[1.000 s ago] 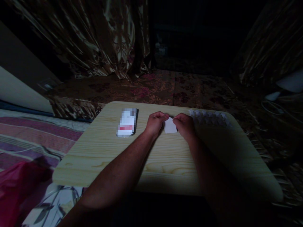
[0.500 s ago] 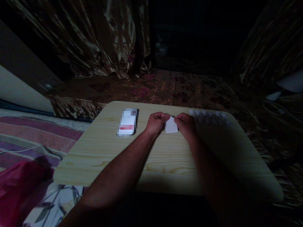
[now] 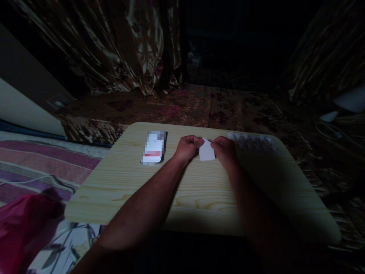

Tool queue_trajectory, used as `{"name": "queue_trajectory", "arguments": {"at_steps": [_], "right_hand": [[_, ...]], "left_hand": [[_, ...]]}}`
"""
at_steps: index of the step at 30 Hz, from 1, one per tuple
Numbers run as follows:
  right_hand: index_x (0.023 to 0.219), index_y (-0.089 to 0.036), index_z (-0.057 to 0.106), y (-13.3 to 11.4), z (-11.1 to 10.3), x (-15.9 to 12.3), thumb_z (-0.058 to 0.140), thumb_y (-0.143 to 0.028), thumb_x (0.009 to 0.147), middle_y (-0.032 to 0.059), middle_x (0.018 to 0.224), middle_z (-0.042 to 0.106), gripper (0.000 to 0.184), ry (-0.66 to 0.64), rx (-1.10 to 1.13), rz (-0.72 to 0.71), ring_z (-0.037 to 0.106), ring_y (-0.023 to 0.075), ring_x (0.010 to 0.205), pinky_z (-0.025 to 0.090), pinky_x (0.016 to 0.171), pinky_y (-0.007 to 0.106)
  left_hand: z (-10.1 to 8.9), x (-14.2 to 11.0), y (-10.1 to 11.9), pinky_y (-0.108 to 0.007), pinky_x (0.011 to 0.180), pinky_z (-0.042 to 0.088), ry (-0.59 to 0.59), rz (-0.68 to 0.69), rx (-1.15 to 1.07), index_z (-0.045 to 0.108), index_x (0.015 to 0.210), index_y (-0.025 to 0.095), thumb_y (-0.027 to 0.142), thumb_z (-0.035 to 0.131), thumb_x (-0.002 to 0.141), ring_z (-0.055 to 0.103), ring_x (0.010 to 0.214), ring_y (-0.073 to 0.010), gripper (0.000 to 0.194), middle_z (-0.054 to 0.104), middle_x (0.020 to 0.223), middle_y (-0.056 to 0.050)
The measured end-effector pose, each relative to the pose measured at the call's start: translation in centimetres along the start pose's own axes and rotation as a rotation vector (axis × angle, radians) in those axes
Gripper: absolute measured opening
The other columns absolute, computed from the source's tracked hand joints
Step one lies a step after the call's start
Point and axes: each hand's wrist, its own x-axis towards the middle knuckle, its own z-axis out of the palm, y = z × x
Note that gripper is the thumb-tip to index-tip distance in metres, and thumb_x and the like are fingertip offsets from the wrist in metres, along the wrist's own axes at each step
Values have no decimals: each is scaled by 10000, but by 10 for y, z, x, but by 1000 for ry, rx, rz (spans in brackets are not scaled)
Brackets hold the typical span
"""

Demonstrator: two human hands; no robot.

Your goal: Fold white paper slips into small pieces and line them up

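Note:
A small white piece of paper (image 3: 207, 151) is pinched between my two hands above the middle of the table. My left hand (image 3: 188, 147) grips its left edge, thumb on top and fingers curled under. On the opposite edge, my right hand (image 3: 224, 150) holds it in a similar pinch. The paper's lower edge is straight; its upper part narrows between the thumbs. Just beyond my right hand stand several small folded white paper pieces (image 3: 253, 141) in rows at the table's far right, dim in shadow.
The pale wooden table (image 3: 125, 179) has rounded corners. A pack or device with a blurred white and red face (image 3: 154, 147) lies left of my hands. Striped bedding (image 3: 34, 163) and a pink bag (image 3: 25, 224) are at the left. Patterned curtains (image 3: 142, 45) hang behind.
Both hands stay nearly in place. The paper has shifted slightly, with a bit more of its upper part showing between the thumbs.

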Motion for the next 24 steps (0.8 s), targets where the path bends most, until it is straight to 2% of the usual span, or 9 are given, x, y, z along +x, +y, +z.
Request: {"name": "queue_trajectory", "arguments": {"at_steps": [13, 24], "right_hand": [[647, -191, 607, 2, -2, 3, 593, -299, 655, -31, 485, 558, 109, 23, -27, 24, 504, 132, 468, 348, 441, 231], [663, -185, 628, -1, -3, 2, 594, -300, 653, -26, 495, 574, 120, 13, -39, 16, 530, 142, 492, 376, 467, 236]], "left_hand": [[-7, 3, 2, -234, 465, 312, -68, -49, 35, 572, 559, 140, 413, 818, 589, 449, 456, -81, 369, 558, 508, -8], [-8, 4, 1, -230, 462, 319, -49, -35, 88, 568, 575, 138, 438, 825, 578, 448, 460, -78, 395, 556, 524, -4]]}}
